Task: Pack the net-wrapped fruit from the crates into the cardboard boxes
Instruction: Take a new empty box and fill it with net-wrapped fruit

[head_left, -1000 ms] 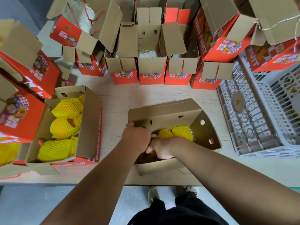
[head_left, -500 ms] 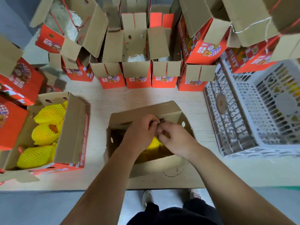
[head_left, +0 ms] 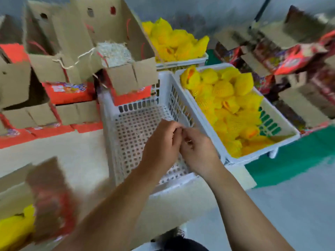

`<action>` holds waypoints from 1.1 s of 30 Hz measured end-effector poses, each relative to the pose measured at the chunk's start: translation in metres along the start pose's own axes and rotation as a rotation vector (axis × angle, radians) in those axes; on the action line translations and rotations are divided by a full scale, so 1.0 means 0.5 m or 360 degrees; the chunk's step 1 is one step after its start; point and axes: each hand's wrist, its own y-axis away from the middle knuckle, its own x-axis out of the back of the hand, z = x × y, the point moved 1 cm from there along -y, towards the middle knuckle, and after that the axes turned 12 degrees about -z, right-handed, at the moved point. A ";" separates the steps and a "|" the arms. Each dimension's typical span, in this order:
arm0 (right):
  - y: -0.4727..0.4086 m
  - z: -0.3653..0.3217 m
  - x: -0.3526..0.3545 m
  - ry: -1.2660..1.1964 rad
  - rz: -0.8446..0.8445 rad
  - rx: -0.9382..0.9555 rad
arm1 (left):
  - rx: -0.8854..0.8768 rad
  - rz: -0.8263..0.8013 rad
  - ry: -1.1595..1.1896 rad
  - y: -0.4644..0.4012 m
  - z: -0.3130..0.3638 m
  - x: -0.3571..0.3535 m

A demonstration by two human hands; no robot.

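Observation:
My left hand (head_left: 161,142) and my right hand (head_left: 197,149) meet fingertip to fingertip, fingers curled, over an empty white plastic crate (head_left: 130,122). Nothing shows between the fingers. To the right, a second white crate (head_left: 253,156) is heaped with yellow net-wrapped fruit (head_left: 226,98). Behind it stands another crate of the same fruit (head_left: 174,40). At the bottom left, blurred, is a cardboard box (head_left: 49,192) with one yellow wrapped fruit (head_left: 16,227) showing inside.
Several open red-and-brown cardboard boxes (head_left: 76,42) are stacked at the back left, one with pale shredded filler (head_left: 114,51). More boxes pile up at the far right (head_left: 297,57). The pale table top (head_left: 54,153) runs left of the empty crate; a green floor (head_left: 290,165) lies right.
The view has swung right from the box I was packing to the crates. Both hands left that box and now hover together over the empty crate.

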 end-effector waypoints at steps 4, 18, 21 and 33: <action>-0.028 0.188 0.159 -0.0006 0.0118 -0.0182 | -0.0108 -0.0102 -0.0114 -0.154 0.076 -0.150; -0.315 0.401 0.221 0.0193 -0.0298 -0.0017 | 0.0268 -0.0068 -0.0961 -0.383 0.064 -0.282; -0.332 0.409 0.186 -0.0198 -0.0187 -0.0139 | 0.0389 0.0000 -0.1037 -0.380 0.061 -0.283; -0.356 0.430 0.150 -0.0204 -0.0079 -0.0386 | 0.0615 -0.0156 -0.1160 -0.398 0.052 -0.288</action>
